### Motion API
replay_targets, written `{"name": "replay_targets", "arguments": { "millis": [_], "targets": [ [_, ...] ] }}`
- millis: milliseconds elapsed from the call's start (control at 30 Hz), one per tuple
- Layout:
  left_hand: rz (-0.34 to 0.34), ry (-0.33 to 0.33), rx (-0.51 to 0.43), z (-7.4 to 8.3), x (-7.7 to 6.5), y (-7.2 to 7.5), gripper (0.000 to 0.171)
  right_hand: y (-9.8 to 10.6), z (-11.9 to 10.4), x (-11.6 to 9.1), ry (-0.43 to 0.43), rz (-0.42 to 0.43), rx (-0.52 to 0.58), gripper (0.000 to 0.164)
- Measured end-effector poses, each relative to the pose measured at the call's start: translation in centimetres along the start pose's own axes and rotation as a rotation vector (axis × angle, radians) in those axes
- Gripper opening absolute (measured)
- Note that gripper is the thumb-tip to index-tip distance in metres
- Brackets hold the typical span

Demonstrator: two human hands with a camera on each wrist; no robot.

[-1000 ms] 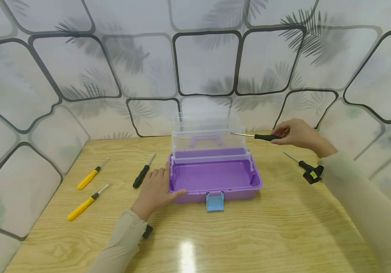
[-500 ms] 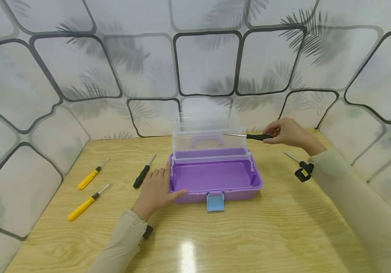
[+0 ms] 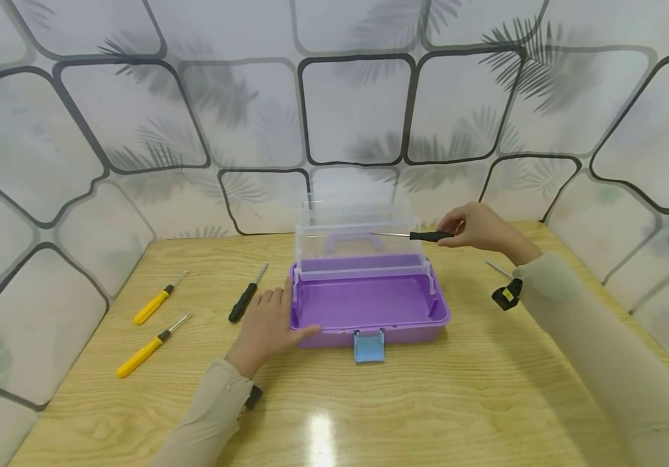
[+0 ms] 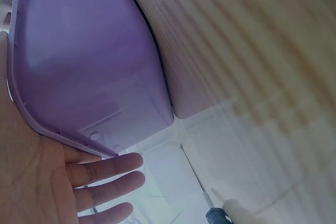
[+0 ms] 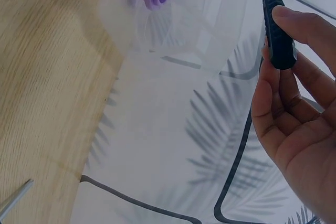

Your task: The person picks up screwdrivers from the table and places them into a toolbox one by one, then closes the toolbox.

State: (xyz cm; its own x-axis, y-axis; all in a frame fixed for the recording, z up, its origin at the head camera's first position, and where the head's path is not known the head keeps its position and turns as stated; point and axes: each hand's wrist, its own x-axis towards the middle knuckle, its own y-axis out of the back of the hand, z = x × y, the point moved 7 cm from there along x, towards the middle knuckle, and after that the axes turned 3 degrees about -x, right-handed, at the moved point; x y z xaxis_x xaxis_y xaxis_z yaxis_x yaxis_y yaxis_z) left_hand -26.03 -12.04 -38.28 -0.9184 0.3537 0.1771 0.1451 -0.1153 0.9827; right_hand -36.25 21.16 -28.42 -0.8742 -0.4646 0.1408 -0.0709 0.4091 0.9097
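A purple toolbox [image 3: 369, 334] stands mid-table, its clear lid [image 3: 354, 220] raised at the back and its blue latch [image 3: 369, 347] hanging down in front. My left hand [image 3: 266, 327] rests against the box's left end, thumb over the front rim; the left wrist view shows its fingers [image 4: 105, 170] straight along the purple wall [image 4: 94, 56]. Above the table, beyond the box's right end, my right hand [image 3: 474, 226] pinches a screwdriver by its black handle [image 3: 428, 236]. The shaft points left, overlapping the lid in the head view. In the right wrist view, thumb and fingers grip the ribbed handle [image 5: 278, 30].
Two yellow-handled screwdrivers [image 3: 152, 305] lie at the left of the table. A black-handled screwdriver [image 3: 244, 301] lies just left of the box. Another screwdriver's shaft [image 3: 498, 269] shows at right, partly hidden by the sleeve. A patterned backdrop [image 3: 352, 110] encloses the table's back and sides.
My right hand has moved left with the screwdriver, bringing its tip across the raised lid in the head view. My left hand stays in place on the box.
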Motion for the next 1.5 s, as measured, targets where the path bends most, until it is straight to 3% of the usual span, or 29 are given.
{"name": "replay_targets", "arguments": {
  "millis": [1500],
  "targets": [
    [0.020, 0.002, -0.003, -0.1, 0.0, 0.0, 0.110, -2.6, -2.9, 3.2, 0.092, -0.045, 0.027, 0.016]
  ]
}}
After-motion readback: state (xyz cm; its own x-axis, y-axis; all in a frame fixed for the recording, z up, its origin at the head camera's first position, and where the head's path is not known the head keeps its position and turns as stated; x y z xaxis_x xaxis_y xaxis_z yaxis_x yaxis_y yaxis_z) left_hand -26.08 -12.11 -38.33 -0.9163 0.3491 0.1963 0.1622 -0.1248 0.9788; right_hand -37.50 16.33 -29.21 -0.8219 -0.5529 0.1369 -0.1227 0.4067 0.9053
